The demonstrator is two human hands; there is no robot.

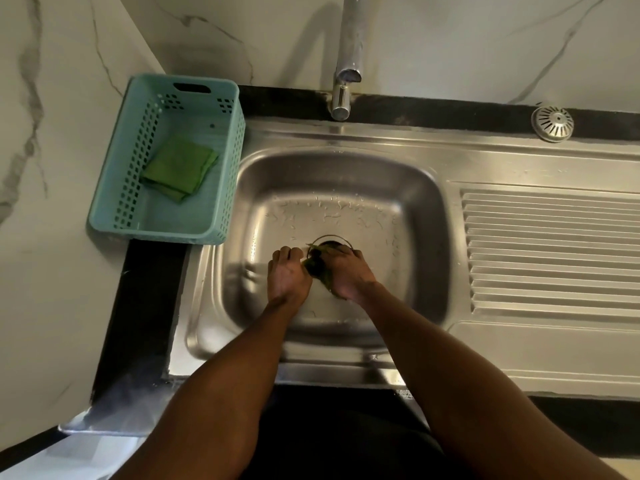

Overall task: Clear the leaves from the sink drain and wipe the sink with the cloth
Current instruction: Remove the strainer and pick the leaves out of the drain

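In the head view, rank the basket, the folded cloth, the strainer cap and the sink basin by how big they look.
1. Sink basin
2. Basket
3. Folded cloth
4. Strainer cap

The wide lens distorts the edges, but the gaps are clear.

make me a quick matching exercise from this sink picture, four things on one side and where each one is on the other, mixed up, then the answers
Things:
1. green cloth
2. leaves
3. drain strainer cap
4. basket

Places:
A. on the dark ledge behind the ribbed drainboard
B. on the counter left of the sink basin
C. folded inside the basket
D. between the left hand and right hand, at the drain

Pairs: 1-C, 2-D, 3-A, 4-B
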